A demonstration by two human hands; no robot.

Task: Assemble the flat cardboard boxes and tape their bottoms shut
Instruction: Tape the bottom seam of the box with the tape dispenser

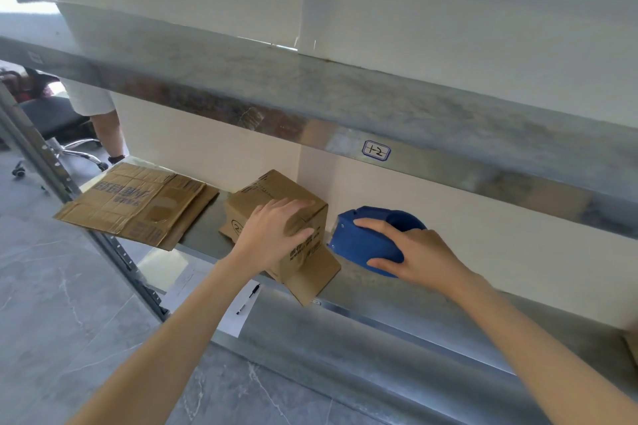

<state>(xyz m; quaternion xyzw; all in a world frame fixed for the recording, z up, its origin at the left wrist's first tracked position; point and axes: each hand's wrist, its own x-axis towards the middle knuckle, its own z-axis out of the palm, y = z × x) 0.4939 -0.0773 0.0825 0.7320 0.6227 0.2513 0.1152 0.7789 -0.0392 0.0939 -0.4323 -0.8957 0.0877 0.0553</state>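
A small assembled cardboard box [262, 193] stands on the metal shelf [379, 290], one loose flap hanging over the shelf's front edge. My left hand [272, 234] grips its near top corner. Right of the box sits a blue tape dispenser [359, 241], touching the box's side, and my right hand [417, 255] is closed over it. A stack of flat cardboard boxes [138, 207] lies at the shelf's left end, jutting out past the edge.
An upper metal shelf [345, 106] with a label "1-2" overhangs the work area. A sheet of paper with a black pen [247, 300] lies on the lower shelf. At far left stand a person's leg [108, 134] and an office chair [58, 134].
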